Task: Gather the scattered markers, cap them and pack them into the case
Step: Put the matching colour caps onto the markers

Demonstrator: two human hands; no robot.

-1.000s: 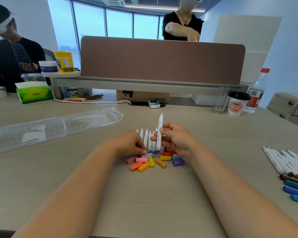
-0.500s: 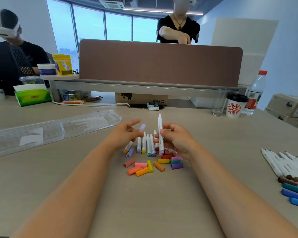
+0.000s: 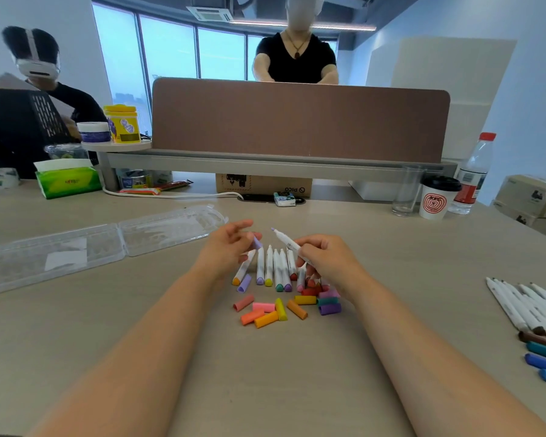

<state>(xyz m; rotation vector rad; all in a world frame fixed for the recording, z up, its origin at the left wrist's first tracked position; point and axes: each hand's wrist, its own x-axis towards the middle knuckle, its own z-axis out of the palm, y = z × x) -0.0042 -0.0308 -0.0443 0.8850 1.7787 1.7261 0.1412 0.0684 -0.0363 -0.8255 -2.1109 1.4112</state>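
My right hand grips a white marker with its uncapped lilac tip tilted up and left. My left hand pinches a lilac cap a short way left of that tip. Below the hands lies a row of several white markers on the table, and in front of them a heap of loose coloured caps. The clear plastic case lies open to the left. More capped markers lie at the right edge.
A paper coffee cup, a glass and a water bottle stand at the back right. A green tissue pack sits back left. A brown divider closes the far side, with two people beyond it.
My left hand picked a lilac cap from the pile and lifted it. My right hand tilted the marker from upright so its tip leans left toward the cap.
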